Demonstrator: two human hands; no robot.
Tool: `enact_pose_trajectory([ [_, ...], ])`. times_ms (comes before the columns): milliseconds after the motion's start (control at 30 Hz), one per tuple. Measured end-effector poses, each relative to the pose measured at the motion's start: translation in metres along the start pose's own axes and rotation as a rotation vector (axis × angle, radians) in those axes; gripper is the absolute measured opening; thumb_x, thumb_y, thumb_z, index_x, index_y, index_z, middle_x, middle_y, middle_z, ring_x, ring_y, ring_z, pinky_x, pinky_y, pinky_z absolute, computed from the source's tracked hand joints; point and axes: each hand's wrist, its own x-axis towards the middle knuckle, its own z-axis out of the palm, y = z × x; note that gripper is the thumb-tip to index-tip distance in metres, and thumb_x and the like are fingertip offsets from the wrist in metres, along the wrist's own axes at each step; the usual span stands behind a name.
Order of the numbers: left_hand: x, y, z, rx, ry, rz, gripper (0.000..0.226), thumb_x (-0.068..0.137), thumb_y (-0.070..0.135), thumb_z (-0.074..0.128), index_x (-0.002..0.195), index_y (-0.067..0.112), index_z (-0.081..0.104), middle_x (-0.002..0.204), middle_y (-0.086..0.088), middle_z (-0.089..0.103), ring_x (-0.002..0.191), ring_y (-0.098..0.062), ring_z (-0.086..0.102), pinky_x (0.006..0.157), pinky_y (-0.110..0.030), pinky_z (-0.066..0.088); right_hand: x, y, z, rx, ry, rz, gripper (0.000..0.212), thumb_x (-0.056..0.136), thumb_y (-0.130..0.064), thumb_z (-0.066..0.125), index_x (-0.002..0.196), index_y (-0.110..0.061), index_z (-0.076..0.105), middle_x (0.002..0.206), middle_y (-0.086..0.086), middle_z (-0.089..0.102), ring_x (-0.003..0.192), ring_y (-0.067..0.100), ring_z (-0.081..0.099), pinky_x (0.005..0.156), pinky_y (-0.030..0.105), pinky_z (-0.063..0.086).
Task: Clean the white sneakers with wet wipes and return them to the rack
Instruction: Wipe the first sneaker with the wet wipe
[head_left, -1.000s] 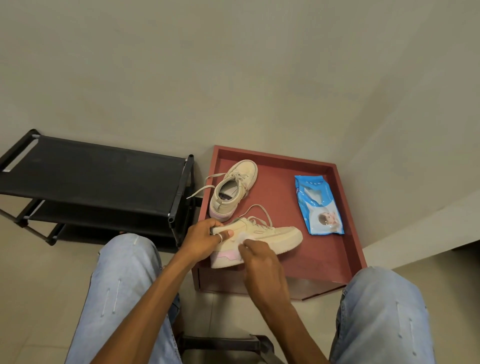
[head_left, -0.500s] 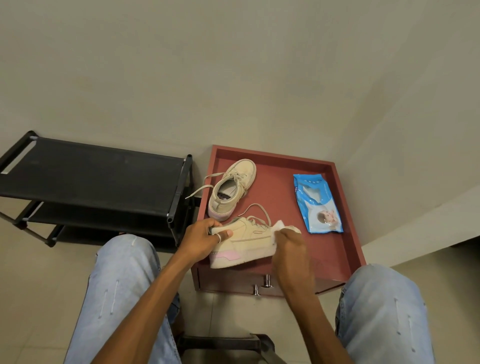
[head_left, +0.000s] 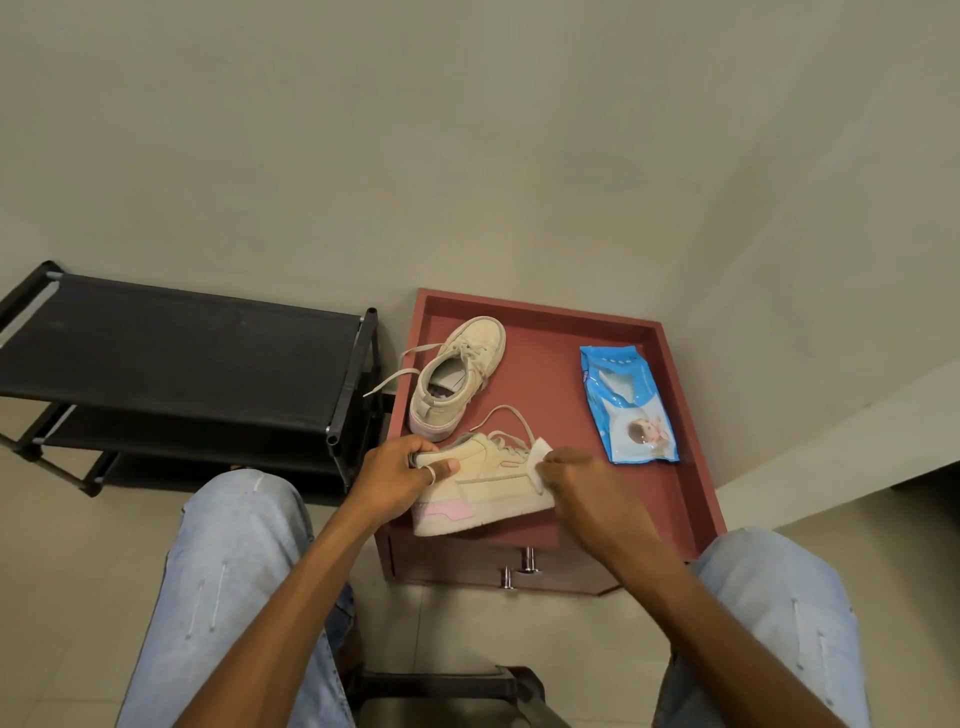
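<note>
- Risk: the held sneaker (head_left: 488, 483) is at the table's (head_left: 550, 374) 7 o'clock edge; a hard stroke could twist it from the left hand (head_left: 400, 473), which grips only its heel.
- Right hand (head_left: 576, 483) pinches the wet wipe (head_left: 537, 460) against its forefoot.
- Cream upper, pink heel patch, loose laces.

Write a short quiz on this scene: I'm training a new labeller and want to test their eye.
1. True or false: the second sneaker stands on the floor.
2. Which hand holds the wipe against the held sneaker? A. left B. right C. neither
3. Fill in: the blue wipes pack lies on the red ____.
Key: 1. False, it is on the red cabinet. 2. B, the right hand. 3. cabinet.
</note>
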Motion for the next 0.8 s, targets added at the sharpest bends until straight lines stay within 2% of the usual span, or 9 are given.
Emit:
enact_pose_trajectory([
  [133, 0.0, 0.0, 0.0, -0.005, -0.004, -0.003, 0.019, 0.084, 0.034, 0.079, 0.097, 0.021, 0.072, 0.096, 0.007, 0.072, 0.089, -0.008, 0.067, 0.068, -0.021, 0.052, -0.006, 0.005, 0.005, -0.021, 0.073, 0.089, 0.018, 0.074, 0.005, 0.053, 0.084, -0.006, 0.063, 0.094, 0.007, 0.06, 0.074, 0.029, 0.06, 0.052, 0.031, 0.035],
  [267, -0.001, 0.0, -0.001, -0.004, -0.009, -0.008, 0.017, 0.085, 0.033, 0.078, 0.097, 0.023, 0.071, 0.096, 0.008, 0.071, 0.09, -0.008, 0.066, 0.072, -0.025, 0.055, -0.014, -0.015, 0.018, 0.029, 0.078, -0.039, 0.031, 0.072, 0.007, 0.059, 0.097, -0.008, 0.069, 0.107, 0.008, 0.064, 0.091, 0.028, 0.062, 0.061, 0.036, 0.053],
  [367, -0.002, 0.001, 0.0, 0.0, -0.004, -0.006, 0.018, 0.085, 0.034, 0.077, 0.097, 0.022, 0.071, 0.096, 0.008, 0.071, 0.09, -0.009, 0.065, 0.069, -0.023, 0.051, -0.009, 0.016, 0.012, 0.114, 0.122, 0.114, 0.025, 0.075, 0.004, 0.054, 0.091, -0.01, 0.068, 0.093, 0.006, 0.064, 0.08, 0.027, 0.061, 0.062, 0.039, 0.052],
  [467, -0.003, 0.001, 0.0, -0.006, 0.001, -0.011, 0.019, 0.085, 0.033, 0.077, 0.099, 0.021, 0.071, 0.098, 0.007, 0.07, 0.09, -0.009, 0.065, 0.068, -0.022, 0.049, -0.009, 0.029, 0.01, 0.132, 0.161, 0.25, 0.022, 0.075, 0.009, 0.054, 0.086, -0.004, 0.068, 0.084, 0.01, 0.065, 0.074, 0.029, 0.062, 0.059, 0.039, 0.049],
  [633, -0.004, 0.003, 0.001, -0.009, -0.002, -0.005, 0.017, 0.087, 0.031, 0.076, 0.1, 0.022, 0.07, 0.098, 0.008, 0.069, 0.088, -0.006, 0.063, 0.064, -0.017, 0.046, -0.016, 0.002, 0.02, 0.139, 0.115, -0.034, 0.027, 0.072, 0.005, 0.053, 0.089, -0.01, 0.068, 0.094, 0.002, 0.066, 0.08, 0.024, 0.06, 0.062, 0.037, 0.051],
  [700, -0.005, 0.005, 0.001, -0.013, 0.001, -0.013, 0.014, 0.087, 0.03, 0.076, 0.097, 0.023, 0.07, 0.095, 0.008, 0.069, 0.086, -0.005, 0.063, 0.062, -0.017, 0.045, -0.006, 0.019, 0.021, 0.251, 0.182, 0.077, 0.03, 0.078, 0.004, 0.054, 0.094, -0.012, 0.072, 0.095, 0.001, 0.069, 0.08, 0.02, 0.062, 0.065, 0.03, 0.051],
  [767, -0.006, 0.005, 0.002, -0.004, 0.001, -0.006, 0.013, 0.087, 0.03, 0.077, 0.096, 0.023, 0.069, 0.095, 0.008, 0.069, 0.085, -0.005, 0.063, 0.062, -0.016, 0.045, 0.004, 0.04, 0.02, 0.33, 0.224, 0.302, 0.03, 0.086, 0.001, 0.053, 0.1, -0.015, 0.075, 0.093, 0.003, 0.073, 0.077, 0.016, 0.061, 0.062, 0.014, 0.04],
  [800, -0.007, 0.005, 0.002, 0.0, 0.001, -0.002, 0.013, 0.087, 0.03, 0.076, 0.096, 0.024, 0.069, 0.094, 0.009, 0.069, 0.085, -0.005, 0.063, 0.061, -0.016, 0.045, 0.007, 0.047, 0.021, 0.343, 0.234, 0.38, 0.029, 0.09, -0.002, 0.053, 0.101, -0.015, 0.076, 0.092, 0.004, 0.074, 0.077, 0.016, 0.062, 0.06, 0.013, 0.036],
])
